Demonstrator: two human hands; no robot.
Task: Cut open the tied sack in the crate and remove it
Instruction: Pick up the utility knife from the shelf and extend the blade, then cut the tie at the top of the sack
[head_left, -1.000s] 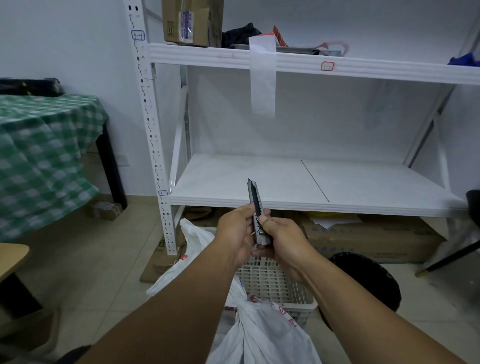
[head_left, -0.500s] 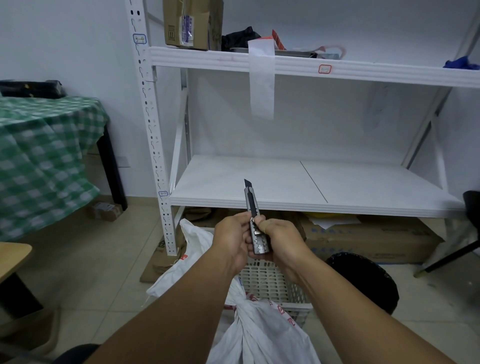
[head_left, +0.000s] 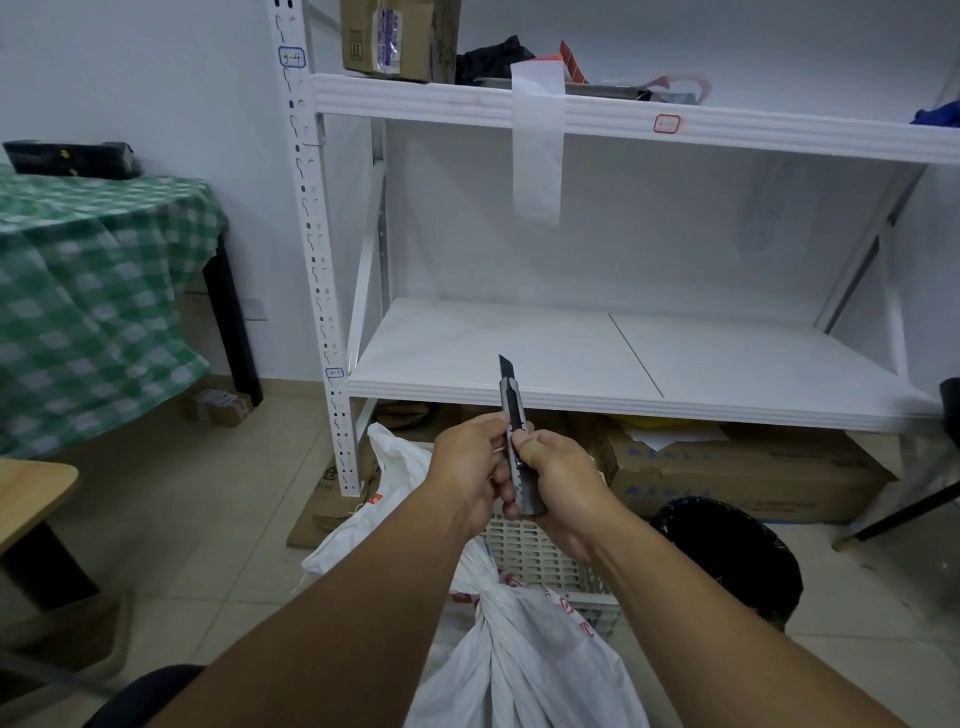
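Because the blade has to be out before any cutting, the fingers (head_left: 527, 451) of my right hand (head_left: 563, 480) are curled round the utility knife (head_left: 515, 415), thumb up near the slider. My left hand (head_left: 467, 462) pinches the handle beside them to steady it. I hold the blade tip upward, away from both wrists, which I judge safest. Below my forearms the tied sack (head_left: 519, 654) lies in the white crate (head_left: 545, 561) on the floor, knotted neck uppermost and uncut, ready for the knife.
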